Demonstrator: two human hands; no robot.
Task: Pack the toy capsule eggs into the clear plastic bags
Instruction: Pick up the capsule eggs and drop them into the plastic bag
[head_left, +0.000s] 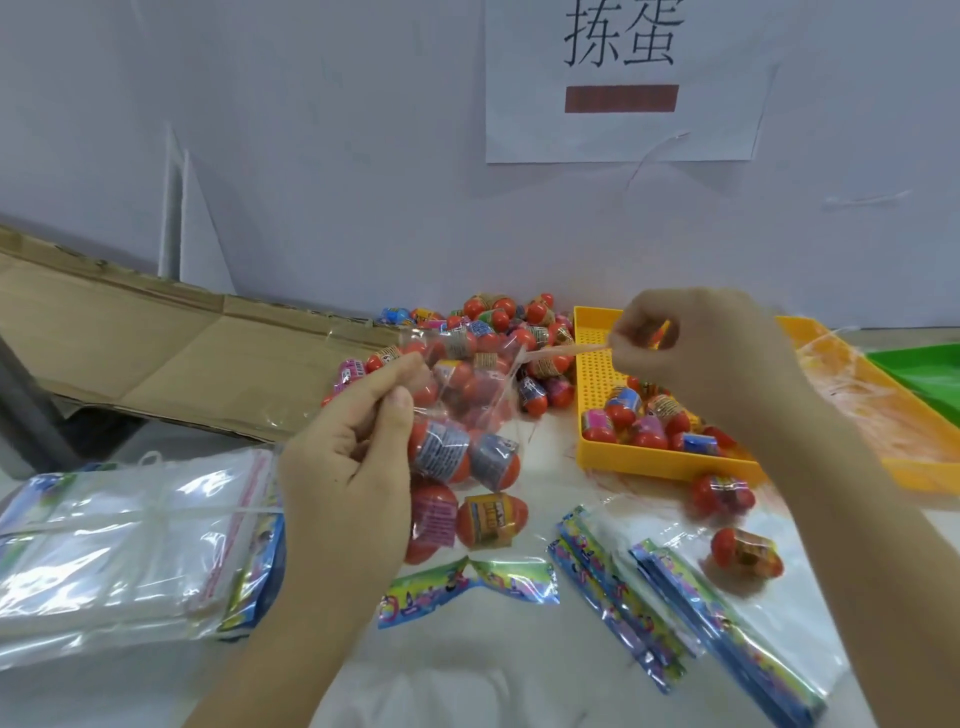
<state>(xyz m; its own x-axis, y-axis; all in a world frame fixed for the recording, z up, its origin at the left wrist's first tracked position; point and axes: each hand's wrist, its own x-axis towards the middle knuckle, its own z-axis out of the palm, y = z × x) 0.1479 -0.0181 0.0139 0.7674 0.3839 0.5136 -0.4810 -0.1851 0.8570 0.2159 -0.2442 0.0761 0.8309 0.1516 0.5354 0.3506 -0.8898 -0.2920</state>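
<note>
- Left hand (353, 457) pinches the top of a clear bag (467, 395) between thumb and fingers. The bag hangs just right of its palm, with several eggs (441, 454) inside.
- Right hand (696, 348) is curled and grips a thin strip (561, 353) that runs from its fingers back to the bag's mouth (something orange and yellow also shows inside the fist, too small to name).
- Below the right hand sits a yellow tray (592, 415) holding more eggs, and two loose eggs (722, 493) lie on the table under its wrist.
- Between the two hands, farther off, an egg pile (506, 312) lies by the wall.
- Left of the left hand lies a tied stack (104, 545) of empty bags, with cardboard (130, 338) beyond it.
- Between the forearms lie flat bags with printed headers (623, 597).
</note>
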